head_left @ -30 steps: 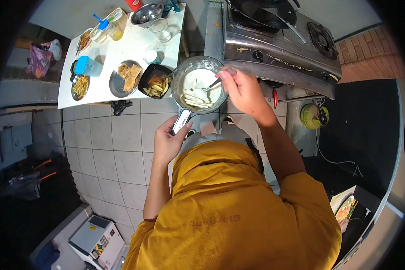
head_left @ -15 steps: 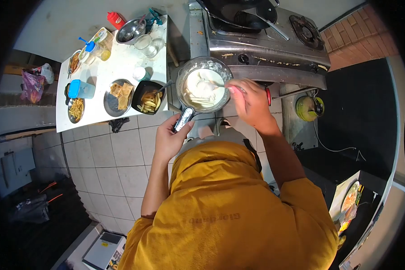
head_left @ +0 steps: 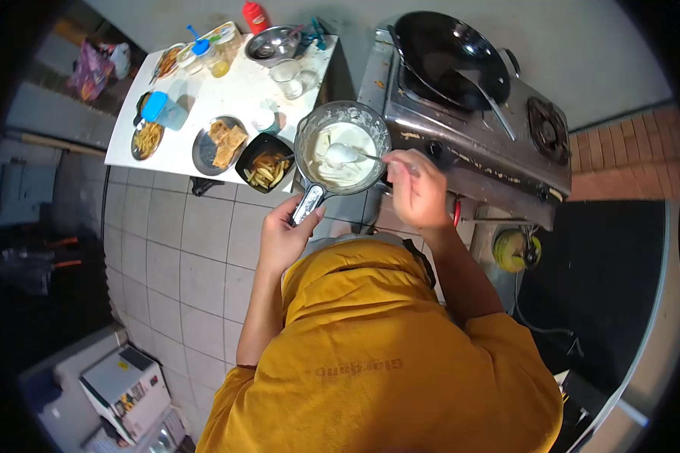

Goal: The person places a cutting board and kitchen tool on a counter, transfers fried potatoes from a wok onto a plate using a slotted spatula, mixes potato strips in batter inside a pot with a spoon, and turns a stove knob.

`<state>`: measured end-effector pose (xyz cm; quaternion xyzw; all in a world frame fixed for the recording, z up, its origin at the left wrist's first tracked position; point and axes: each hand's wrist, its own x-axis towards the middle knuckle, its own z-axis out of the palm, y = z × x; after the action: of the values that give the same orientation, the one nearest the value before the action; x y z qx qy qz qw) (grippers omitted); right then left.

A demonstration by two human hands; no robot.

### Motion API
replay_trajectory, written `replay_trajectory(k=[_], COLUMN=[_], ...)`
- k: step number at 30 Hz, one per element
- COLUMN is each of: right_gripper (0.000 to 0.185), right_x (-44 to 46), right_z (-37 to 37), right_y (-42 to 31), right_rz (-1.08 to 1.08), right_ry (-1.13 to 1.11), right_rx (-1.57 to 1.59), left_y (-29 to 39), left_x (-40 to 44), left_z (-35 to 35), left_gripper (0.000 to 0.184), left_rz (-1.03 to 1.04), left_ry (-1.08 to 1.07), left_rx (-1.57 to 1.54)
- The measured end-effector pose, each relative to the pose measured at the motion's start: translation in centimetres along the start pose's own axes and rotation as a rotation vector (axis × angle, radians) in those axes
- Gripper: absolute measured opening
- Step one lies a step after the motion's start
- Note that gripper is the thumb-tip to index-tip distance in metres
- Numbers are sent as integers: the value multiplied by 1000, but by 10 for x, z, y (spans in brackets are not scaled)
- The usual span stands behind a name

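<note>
My left hand is closed around the black handle of a small pan, which I hold in front of my body. Thick white batter covers the bottom, with pale strips like cut potato partly sunk in it. Between the fingers of my right hand is the handle of a spoon. Its bowl, coated in white, lies at the middle of the batter. Just left of the pan, a black square bowl holds potato strips in brown liquid.
On the white table are a plate of folded flatbread, a plate of fries, a blue-lidded container, a glass jug and a steel bowl. At right, a wok with a spatula sits on the stove.
The spoon's bowl shows more plainly above the batter now. My right hand has shifted slightly down and right, while my left keeps its grip. My view has turned, showing more of the wok.
</note>
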<state>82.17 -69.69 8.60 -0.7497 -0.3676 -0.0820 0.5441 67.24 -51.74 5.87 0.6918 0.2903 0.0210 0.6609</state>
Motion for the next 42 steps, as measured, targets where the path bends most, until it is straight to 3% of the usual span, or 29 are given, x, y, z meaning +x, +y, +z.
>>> replay_trajectory(k=[3,7,9,15,18,23,28,35,42], right_gripper=[8,10,12,30,39,39,37,33,27], right_x=[13,30,41,65,89,119,149,136,130], right_z=[12,29,43,114,155,229,267,279,266], right_y=[17,28,31,48,47,64,51,57,49], right_rz=[-85,-23,189,274,290,339,519,742,835], right_ry=[-73,-107,-102,-144,-163,-84,-151,-91,55], right_rx=[24,86,151,246,210,193,3,-135,-167], left_y=[4,2,6,1,-2,-5,-31,-72,-79], left_x=[-4,-8,-6,26,63,153,255,344,367], left_z=[4,-1,-10,-69,-113,-203,-272,-291,-279], left_gripper=[22,22,22,23,22,15,18,24,23], left_rz=[-59,-97,-143,-143,-122,-122,-93,-152,-180], left_ry=[93,187,228,325,318,220,124,57,38], left_rx=[-34,-101,-147,-138,-160,-65,13,-12,-26])
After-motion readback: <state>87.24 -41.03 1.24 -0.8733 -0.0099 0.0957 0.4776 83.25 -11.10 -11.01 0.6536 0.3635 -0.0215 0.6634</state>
